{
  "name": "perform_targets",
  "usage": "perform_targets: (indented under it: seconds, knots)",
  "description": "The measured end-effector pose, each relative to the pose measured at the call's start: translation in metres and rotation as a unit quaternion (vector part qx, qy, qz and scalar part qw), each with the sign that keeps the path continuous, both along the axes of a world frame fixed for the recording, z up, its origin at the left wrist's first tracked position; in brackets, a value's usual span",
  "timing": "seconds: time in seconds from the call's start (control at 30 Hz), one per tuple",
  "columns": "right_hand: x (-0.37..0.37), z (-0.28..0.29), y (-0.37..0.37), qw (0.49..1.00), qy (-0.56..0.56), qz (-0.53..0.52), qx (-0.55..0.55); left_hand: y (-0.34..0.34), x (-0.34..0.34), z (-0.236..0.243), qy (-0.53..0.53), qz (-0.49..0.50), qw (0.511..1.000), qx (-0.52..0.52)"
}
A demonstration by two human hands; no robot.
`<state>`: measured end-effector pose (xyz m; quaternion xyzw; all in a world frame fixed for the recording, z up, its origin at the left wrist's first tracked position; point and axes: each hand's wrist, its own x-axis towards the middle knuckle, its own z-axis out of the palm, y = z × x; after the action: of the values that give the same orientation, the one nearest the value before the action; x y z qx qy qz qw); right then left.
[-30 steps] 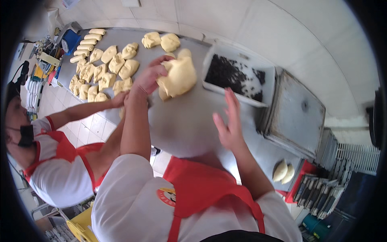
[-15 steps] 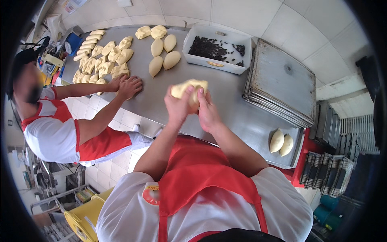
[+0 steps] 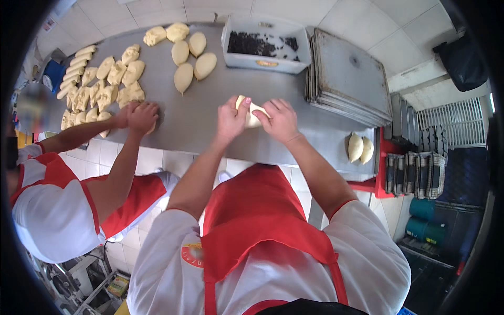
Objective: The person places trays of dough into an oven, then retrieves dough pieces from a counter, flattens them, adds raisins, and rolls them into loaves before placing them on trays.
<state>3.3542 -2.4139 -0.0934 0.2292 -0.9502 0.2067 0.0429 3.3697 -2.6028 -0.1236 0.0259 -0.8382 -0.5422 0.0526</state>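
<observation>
Between my two hands is a piece of pale yellow dough point(image 3: 254, 119), partly covered by my fingers, over the middle of the metal table. My left hand point(image 3: 231, 118) grips its left side with the thumb pressed on top. On its right side my right hand point(image 3: 279, 118) is closed, its thumb folding over the dough. Farther off to the left, smooth oval dough pieces point(image 3: 183, 79) lie together, with two rougher dough lumps point(image 3: 177, 32) behind them. Two more pointed ovals of dough point(image 3: 355, 147) rest at the table's right end.
A white tub point(image 3: 268, 63) with dark chunks stands at the back. Right of it is a stack of metal baking trays point(image 3: 352, 73). Many dough pieces point(image 3: 107, 94) cover the table's left part, where a co-worker's hands point(image 3: 137, 116) press down. Racked loaf pans point(image 3: 415, 173) are at right.
My hands have spread to either side of the dough and now hold it lower, with my right hand turned over it. The whole view has shifted, and the co-worker's hands stay together.
</observation>
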Motion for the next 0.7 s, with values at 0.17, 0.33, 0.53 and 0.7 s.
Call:
perform_targets:
  seconds: [0.17, 0.33, 0.53, 0.7]
  knots:
    - [0.075, -0.089, 0.016, 0.993, 0.056, 0.102, -0.030, -0.044, 0.067, -0.083, 0.167, -0.214, 0.887, -0.374]
    - [0.034, -0.059, -0.021, 0.992, -0.047, 0.057, -0.101, -0.010, 0.049, -0.055, 0.021, -0.207, 0.910, -0.358]
    - [-0.025, -0.063, -0.042, 0.969, -0.220, 0.040, 0.106, -0.025, -0.004, -0.052, -0.015, -0.242, 0.873, -0.423]
    - [-0.081, -0.060, -0.012, 0.961, -0.239, -0.103, -0.098, -0.028, -0.026, -0.073, -0.011, 0.046, 0.992, -0.113]
